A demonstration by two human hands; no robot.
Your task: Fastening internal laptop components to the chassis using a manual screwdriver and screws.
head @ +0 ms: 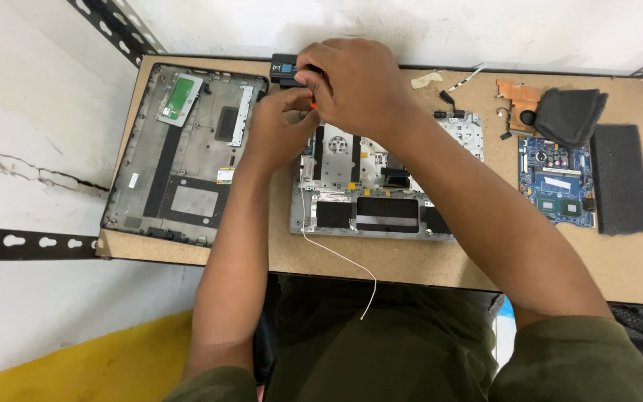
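Both hands are brought together at twelve o'clock over the opened laptop chassis [381, 186], which lies flat at the middle of the desk [411, 260]. The right hand [355, 85] is curled narrow over a small orange-handled tool [311, 105], apparently to steady it from above; the left hand [280, 130] is closed around the tool from below. A black box [286, 71] sits just behind the fingers. The removed bottom cover [180, 149] is laid aside at nine o'clock, the blue circuit board [556, 179] and grey foam pad [621, 179] at three o'clock. A white wire [336, 253] trails off the desk's near edge.

Blue circuit board [557, 179] – dark foam pad [621, 179] beside it.
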